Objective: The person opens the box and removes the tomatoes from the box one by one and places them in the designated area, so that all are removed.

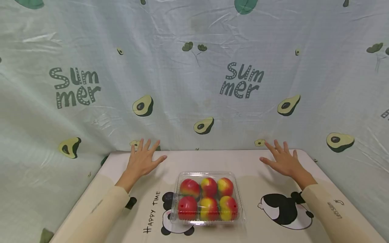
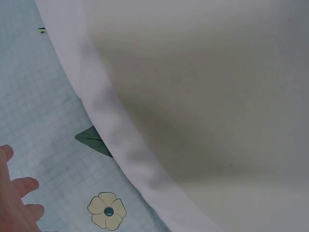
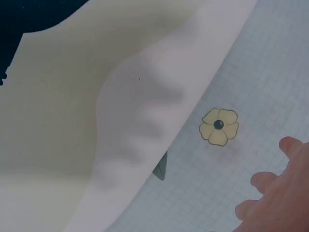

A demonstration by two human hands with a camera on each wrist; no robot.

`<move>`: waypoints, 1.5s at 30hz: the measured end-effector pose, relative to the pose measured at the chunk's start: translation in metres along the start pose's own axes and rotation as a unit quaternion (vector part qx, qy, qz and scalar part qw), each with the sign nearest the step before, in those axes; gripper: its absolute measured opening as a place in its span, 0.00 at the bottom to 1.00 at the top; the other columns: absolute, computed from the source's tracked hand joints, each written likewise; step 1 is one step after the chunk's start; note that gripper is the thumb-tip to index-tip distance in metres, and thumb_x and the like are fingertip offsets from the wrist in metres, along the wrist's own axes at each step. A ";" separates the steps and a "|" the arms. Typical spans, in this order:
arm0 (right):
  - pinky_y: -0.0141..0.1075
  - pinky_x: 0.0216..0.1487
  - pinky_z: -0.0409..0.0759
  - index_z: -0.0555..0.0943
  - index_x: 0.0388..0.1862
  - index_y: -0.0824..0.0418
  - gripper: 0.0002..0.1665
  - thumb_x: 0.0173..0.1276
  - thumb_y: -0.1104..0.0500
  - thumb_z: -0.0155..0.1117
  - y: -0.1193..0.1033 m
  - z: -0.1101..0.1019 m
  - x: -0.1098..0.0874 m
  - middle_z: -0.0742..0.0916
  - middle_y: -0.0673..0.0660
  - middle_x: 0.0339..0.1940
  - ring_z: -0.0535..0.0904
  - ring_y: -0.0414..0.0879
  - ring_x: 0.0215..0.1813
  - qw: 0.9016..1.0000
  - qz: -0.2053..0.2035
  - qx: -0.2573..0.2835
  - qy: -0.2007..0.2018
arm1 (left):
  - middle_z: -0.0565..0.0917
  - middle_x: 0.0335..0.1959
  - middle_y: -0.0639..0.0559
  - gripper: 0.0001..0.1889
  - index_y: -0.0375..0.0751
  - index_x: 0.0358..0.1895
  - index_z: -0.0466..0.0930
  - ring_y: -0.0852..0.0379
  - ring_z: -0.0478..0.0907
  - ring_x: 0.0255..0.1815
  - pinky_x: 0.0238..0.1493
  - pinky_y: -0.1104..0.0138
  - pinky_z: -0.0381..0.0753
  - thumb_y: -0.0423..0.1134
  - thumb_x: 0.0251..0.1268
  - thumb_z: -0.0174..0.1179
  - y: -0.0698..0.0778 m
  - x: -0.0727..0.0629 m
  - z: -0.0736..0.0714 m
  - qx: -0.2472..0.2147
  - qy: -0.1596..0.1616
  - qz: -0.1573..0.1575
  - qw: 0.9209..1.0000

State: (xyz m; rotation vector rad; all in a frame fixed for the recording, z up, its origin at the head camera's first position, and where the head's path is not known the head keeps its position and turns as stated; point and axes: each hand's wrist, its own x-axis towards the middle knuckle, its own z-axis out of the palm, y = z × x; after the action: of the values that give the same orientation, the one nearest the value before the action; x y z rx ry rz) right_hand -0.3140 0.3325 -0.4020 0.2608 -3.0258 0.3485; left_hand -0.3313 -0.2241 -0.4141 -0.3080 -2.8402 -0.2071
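Observation:
Between my two arms, a clear plastic clamshell box (image 1: 207, 222) stands on the table, its lid down over several red and yellow fruits (image 1: 209, 186) that look like nectarines or mangoes. My left hand (image 1: 143, 162) is spread with fingers apart over the table's far left part, holding nothing. Over the far right part, my right hand (image 1: 282, 160) is likewise spread and holds nothing. Part of the left hand (image 2: 21, 200) shows at the lower left of the left wrist view. Fingers of the right hand (image 3: 277, 186) reach in at the lower right of the right wrist view.
The pale table (image 1: 209, 160) carries printed cartoon figures and lettering. A hanging cloth (image 1: 170, 77) with avocado and "summer" prints rises behind its far edge and along both sides. The table edge and cloth also fill both wrist views.

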 end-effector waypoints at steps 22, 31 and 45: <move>0.84 0.68 0.38 0.58 0.84 0.55 0.53 0.70 0.27 0.55 -0.015 0.016 -0.026 0.53 0.76 0.83 0.43 0.82 0.81 1.000 -0.023 -0.008 0.021 | 0.60 0.81 0.34 0.46 0.50 0.82 0.58 0.25 0.46 0.83 0.74 0.24 0.44 0.72 0.69 0.51 0.016 -0.035 0.000 -0.032 0.002 -0.021 0.999; 0.83 0.68 0.43 0.62 0.82 0.54 0.50 0.70 0.30 0.61 -0.028 0.023 -0.048 0.56 0.76 0.82 0.47 0.80 0.81 0.999 -0.048 -0.002 0.025 | 0.64 0.79 0.33 0.46 0.50 0.82 0.60 0.24 0.53 0.81 0.73 0.24 0.50 0.72 0.68 0.53 0.027 -0.057 0.005 -0.053 0.006 -0.024 0.998; 0.75 0.66 0.65 0.64 0.81 0.54 0.41 0.75 0.41 0.62 -0.051 0.035 -0.077 0.67 0.71 0.80 0.67 0.73 0.76 0.991 -0.115 0.059 0.036 | 0.73 0.74 0.36 0.41 0.49 0.80 0.63 0.33 0.69 0.75 0.68 0.34 0.70 0.68 0.71 0.54 0.051 -0.090 0.004 -0.197 -0.024 -0.058 0.978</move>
State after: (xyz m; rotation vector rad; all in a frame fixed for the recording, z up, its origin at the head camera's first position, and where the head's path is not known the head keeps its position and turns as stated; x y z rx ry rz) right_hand -0.2319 0.2881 -0.4330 0.5870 -2.8680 0.5039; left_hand -0.2357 -0.1907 -0.4385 -0.2262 -2.8482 -0.8027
